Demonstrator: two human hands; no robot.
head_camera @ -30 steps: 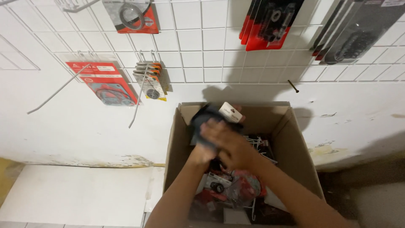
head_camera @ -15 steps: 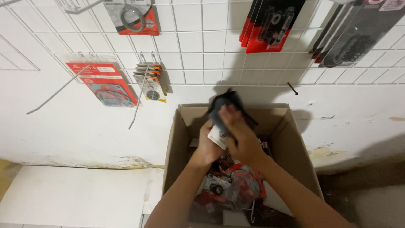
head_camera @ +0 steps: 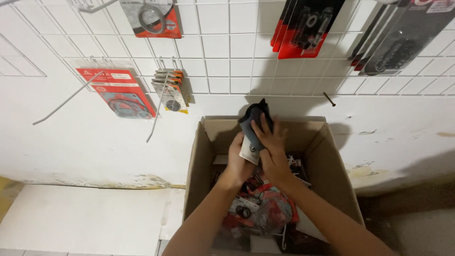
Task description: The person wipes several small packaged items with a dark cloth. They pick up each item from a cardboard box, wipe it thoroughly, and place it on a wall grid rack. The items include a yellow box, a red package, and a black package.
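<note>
Above the open cardboard box (head_camera: 332, 180), the left hand (head_camera: 238, 159) and right hand (head_camera: 271, 147) are both clamped on a dark packaged part (head_camera: 253, 124). Keeping a firm two-handed hold, clear of the box wall, looks wise.

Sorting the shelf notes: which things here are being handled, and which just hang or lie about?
In hand: dark packaged part with a white card, held by left hand and right hand above the brown cardboard box.

Lying about: red packets in the box, white wire grid, red hanging packet.
</note>
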